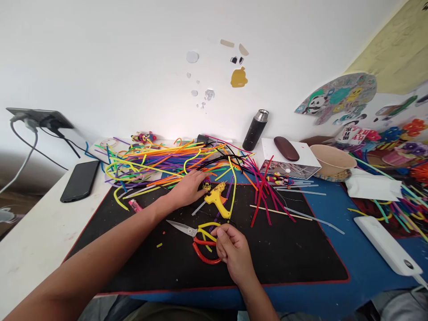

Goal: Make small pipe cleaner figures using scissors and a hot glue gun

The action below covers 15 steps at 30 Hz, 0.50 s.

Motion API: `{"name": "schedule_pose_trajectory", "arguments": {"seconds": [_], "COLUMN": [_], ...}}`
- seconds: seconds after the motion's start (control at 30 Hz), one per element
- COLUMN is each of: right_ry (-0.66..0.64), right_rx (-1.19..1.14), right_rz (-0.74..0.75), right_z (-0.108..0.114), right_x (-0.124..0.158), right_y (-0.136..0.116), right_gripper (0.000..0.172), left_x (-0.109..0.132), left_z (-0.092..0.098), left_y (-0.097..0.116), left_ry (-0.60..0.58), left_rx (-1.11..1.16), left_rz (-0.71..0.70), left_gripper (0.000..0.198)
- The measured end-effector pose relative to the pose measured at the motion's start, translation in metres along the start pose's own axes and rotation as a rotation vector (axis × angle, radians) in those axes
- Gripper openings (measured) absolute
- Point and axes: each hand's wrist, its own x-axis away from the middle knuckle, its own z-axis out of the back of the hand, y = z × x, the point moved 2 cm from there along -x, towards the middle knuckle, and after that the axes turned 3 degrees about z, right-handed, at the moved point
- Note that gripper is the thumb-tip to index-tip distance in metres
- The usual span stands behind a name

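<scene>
My left hand [190,188] reaches to the near edge of a pile of coloured pipe cleaners [160,162]. Its thumb and fingers close around a small colourful figure [207,184], partly hidden by them. Right beside it lies a yellow glue gun [219,203] on the black mat [284,254]. My right hand [232,249] is closed in a pinch over the handles of the scissors [192,232]; what its fingertips hold, if anything, cannot be made out. The scissors lie with parted yellow and red handles, blades pointing left.
Dark red pipe cleaners [262,196] and a thin wooden stick [281,212] lie to the right. Behind them stand a black flask [256,129], a white box [290,156] with a brown case [286,148], and a beige bowl [331,159]. A phone [80,180] and pink lighter [135,205] are left.
</scene>
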Motion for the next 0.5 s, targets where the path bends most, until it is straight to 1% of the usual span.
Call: {"name": "schedule_pose_trajectory", "arguments": {"seconds": [0.3, 0.5], "right_ry": [-0.004, -0.004], "right_rx": [-0.007, -0.003], "right_rz": [-0.016, -0.01], "right_z": [-0.0002, -0.0011], "right_x": [0.0001, -0.001], "right_y": [0.0001, -0.0011], "right_gripper": [0.05, 0.051], "left_x": [0.002, 0.0031], "left_z": [-0.0016, -0.0028], "left_y": [-0.0037, -0.0056], "left_ry": [0.025, 0.021], "left_rx": [0.007, 0.022], "left_rz": [0.002, 0.003], "left_gripper": [0.052, 0.055]}}
